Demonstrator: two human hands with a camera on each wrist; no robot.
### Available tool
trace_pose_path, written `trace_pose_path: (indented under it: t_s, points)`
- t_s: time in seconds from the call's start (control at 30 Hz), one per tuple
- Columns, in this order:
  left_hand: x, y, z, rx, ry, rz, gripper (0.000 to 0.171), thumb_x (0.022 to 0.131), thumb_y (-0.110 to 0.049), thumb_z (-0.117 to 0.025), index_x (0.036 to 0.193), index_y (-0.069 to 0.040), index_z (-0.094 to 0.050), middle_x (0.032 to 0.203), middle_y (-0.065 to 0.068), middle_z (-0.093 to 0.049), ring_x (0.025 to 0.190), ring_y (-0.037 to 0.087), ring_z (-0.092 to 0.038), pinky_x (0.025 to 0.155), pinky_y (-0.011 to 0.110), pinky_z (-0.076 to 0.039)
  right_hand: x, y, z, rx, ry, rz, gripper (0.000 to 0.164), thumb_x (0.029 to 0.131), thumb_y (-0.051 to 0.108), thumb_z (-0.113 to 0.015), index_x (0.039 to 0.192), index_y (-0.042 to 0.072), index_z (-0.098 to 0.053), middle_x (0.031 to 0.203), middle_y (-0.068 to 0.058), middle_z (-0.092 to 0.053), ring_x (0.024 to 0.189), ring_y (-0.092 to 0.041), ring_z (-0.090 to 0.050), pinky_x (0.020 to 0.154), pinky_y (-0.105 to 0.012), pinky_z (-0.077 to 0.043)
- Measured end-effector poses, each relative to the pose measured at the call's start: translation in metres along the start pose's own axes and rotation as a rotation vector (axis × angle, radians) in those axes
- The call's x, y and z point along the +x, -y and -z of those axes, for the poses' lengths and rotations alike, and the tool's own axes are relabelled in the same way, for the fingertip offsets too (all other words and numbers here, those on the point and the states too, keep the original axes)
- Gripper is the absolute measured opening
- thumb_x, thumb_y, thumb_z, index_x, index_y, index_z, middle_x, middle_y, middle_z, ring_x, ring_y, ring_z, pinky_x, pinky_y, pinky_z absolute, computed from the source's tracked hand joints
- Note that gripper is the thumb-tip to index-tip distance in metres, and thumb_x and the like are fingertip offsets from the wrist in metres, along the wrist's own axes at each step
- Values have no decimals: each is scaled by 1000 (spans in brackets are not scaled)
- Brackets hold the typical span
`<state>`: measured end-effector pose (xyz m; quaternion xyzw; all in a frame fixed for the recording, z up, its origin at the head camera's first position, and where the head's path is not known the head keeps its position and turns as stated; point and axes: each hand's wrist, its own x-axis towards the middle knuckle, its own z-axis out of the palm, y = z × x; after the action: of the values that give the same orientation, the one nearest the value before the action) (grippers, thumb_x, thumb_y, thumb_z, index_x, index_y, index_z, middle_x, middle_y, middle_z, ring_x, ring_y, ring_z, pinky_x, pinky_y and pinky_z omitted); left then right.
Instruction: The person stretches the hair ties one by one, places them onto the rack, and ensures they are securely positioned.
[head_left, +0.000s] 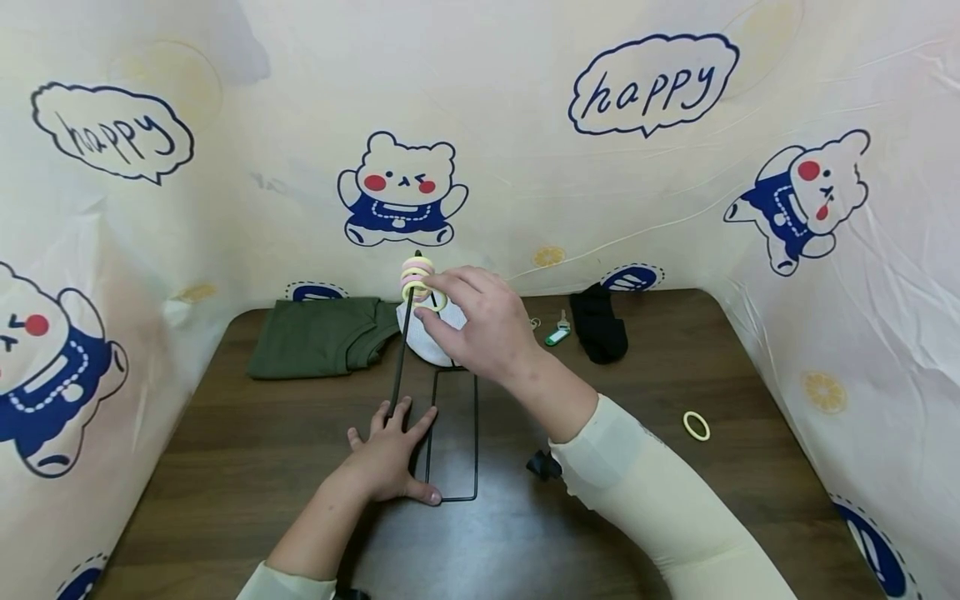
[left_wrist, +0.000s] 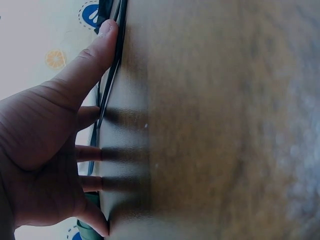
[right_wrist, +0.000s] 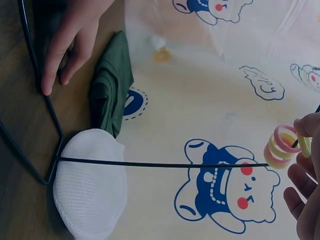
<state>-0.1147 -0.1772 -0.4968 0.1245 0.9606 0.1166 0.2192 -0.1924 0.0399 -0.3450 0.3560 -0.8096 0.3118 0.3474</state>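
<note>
A black wire stand has a rectangular base on the table and a thin upright post. Several pink and yellow rings hang together near the top of the stand. My right hand pinches a yellow ring between thumb and fingers, close beside the hanging rings. Whether this ring is around the wire, I cannot tell. Low at the base, my left hand rests with its fingers spread, the thumb and fingertips touching the base wire.
A folded green cloth lies at the back left. Behind the stand is a white rounded textured thing. Toward the back right are a key with a green tag and a black sock. Another yellow ring lies on the table's right.
</note>
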Motion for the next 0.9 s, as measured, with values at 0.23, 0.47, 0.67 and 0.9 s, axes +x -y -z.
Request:
trace_pose_path:
  t_s: [0.23, 0.47, 0.67, 0.9]
  points:
    - [0, -2, 0, -1, -1, 0, 132, 55, -79, -85, 165, -34, -28, 172, 18, -12, 154, 52, -2, 98, 92, -9, -1, -3, -2, -16, -12, -16, 41, 92, 32, -79, 126, 9, -74, 114, -5, -75, 106, -18, -70, 93, -32, -55]
    - [0, -1, -1, 6, 2, 5, 133, 55, -80, -85, 166, -35, -27, 172, 17, -12, 154, 52, -2, 98, 92, -10, -6, -4, -2, 3, 14, -29, 42, 92, 34, -80, 126, 10, -73, 119, -4, -73, 106, -15, -69, 88, -29, -56]
    - [1, 0, 0, 3, 10, 8, 134, 54, -81, -84, 166, -36, -26, 172, 17, -10, 154, 52, -1, 98, 91, -9, -14, -5, 2, 32, 28, -51, 42, 92, 34, -79, 126, 10, -73, 120, -3, -73, 93, -10, -67, 81, -25, -55]
    - [2, 0, -1, 4, 8, 6, 134, 54, -81, -84, 166, -35, -26, 172, 17, -11, 154, 52, -1, 98, 91, -9, -26, -7, 7, 42, 18, -78, 42, 92, 35, -80, 125, 9, -74, 120, -4, -73, 88, -10, -68, 79, -26, -55]
